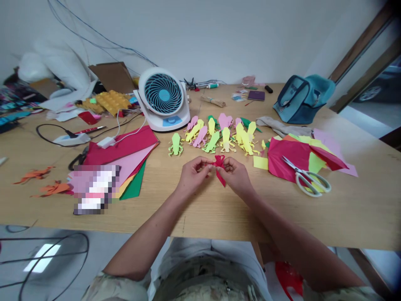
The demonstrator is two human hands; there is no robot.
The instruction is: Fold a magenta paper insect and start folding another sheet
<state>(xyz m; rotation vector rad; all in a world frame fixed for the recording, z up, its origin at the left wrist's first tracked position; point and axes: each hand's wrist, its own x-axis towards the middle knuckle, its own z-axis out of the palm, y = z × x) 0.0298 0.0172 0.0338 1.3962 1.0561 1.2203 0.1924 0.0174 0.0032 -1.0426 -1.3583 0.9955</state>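
Note:
A small folded red paper figure (219,167) is held just above the wooden table (219,209), near its middle. My left hand (194,173) pinches its left side with closed fingers. My right hand (235,173) pinches its right side, fingers also closed. Just beyond my hands lies a row of several finished folded paper insects (216,136) in green, yellow and pink.
Sheets of red, pink and green paper (125,159) lie at left, with orange paper figures (40,179) further left. Scissors (308,177) rest on coloured scraps (288,154) at right. A small white fan (163,98) and a teal bag (302,98) stand behind.

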